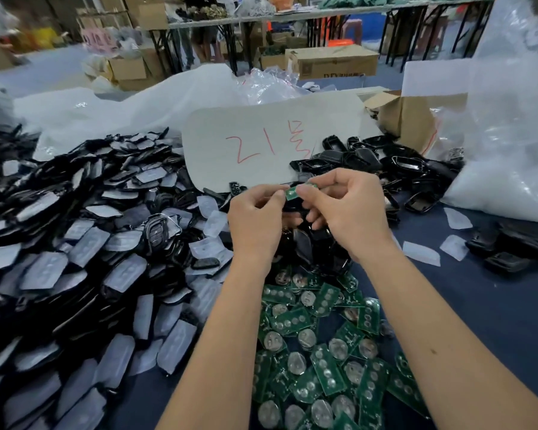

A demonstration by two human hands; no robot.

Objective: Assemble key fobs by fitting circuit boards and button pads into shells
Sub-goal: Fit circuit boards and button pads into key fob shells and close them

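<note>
Both hands raised mid-scene over dark blue table [494,305]; left hand [255,218] and right hand [348,212] each pinching small green rectangular circuit board [292,193] between thumb and forefinger; black plastic shell [295,209] partly hidden beneath, hold unclear; pile of green boards [323,352] near; heap of film-covered black fob parts [75,259] left; empty black shells [385,162] far right

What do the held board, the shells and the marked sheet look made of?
Board: green laminate, probably fibreglass circuit board. Shells: glossy black, likely moulded plastic, judging by highlights. Sheet: matte white with red marker, paper or thin foam; unclear.
</note>
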